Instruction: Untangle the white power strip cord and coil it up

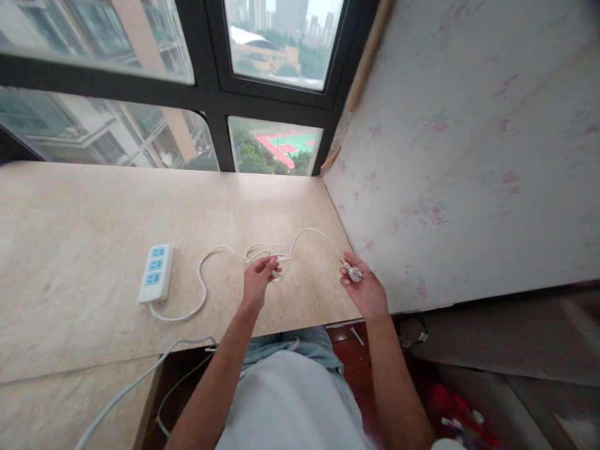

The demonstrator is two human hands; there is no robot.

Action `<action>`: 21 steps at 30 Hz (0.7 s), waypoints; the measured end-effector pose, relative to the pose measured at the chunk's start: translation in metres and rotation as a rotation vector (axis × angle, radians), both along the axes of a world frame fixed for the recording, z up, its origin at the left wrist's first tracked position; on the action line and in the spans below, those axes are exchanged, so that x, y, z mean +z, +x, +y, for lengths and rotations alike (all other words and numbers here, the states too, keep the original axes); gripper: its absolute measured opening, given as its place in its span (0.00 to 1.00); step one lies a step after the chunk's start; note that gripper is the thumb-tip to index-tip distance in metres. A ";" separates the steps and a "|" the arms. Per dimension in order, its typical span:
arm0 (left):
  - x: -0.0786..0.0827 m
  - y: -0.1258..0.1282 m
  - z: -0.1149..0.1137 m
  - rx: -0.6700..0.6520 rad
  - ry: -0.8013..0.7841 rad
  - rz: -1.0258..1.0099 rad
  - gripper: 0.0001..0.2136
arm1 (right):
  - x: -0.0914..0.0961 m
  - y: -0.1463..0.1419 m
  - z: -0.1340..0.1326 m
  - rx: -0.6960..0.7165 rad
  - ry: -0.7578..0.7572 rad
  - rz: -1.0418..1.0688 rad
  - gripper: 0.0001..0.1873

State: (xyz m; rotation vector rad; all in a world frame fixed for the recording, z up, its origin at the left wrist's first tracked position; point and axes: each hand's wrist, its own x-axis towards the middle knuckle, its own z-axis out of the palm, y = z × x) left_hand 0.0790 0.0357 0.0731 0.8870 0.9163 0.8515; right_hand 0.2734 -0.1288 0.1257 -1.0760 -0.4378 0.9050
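A white power strip (155,273) with blue sockets lies on the beige stone sill (94,212). Its white cord (206,262) curls across the sill to a tangle of loops near the middle. My left hand (259,279) is closed on that tangle of cord, just above the sill. My right hand (362,286) is held palm up near the right edge, its fingers closed on the white plug (355,272) at the cord's end. A stretch of cord arcs between the two hands.
A dark-framed window (210,94) runs along the back of the sill. A floral-papered wall (459,156) closes the right side. Another white cable (140,381) hangs off the sill's front edge. Red items (450,406) lie on the floor at lower right.
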 end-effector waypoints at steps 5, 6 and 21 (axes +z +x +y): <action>0.001 -0.004 -0.002 -0.087 0.148 0.079 0.21 | 0.023 -0.003 -0.004 -0.182 0.137 -0.121 0.24; 0.000 -0.005 -0.003 -0.111 0.189 0.094 0.20 | 0.028 -0.002 -0.003 -0.231 0.166 -0.152 0.22; 0.016 -0.011 -0.010 -0.329 0.500 0.041 0.07 | 0.068 0.040 0.089 -0.141 0.284 0.321 0.15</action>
